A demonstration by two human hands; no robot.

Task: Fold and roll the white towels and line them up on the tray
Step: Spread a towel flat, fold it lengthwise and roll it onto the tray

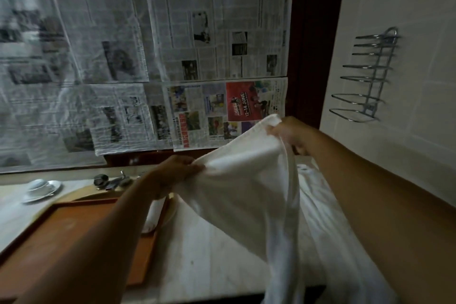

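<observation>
Towel held aloft before the first fold. Your left hand (176, 170) pinches one upper corner of the white towel (246, 180) and your right hand (287, 131) pinches the other, higher; the cloth hangs slack above the counter (209, 254), its lower end out of view. Level both corners and draw the top edge taut before laying it flat. One rolled towel (154, 215) lies on the tray (74, 229) to your left
</observation>
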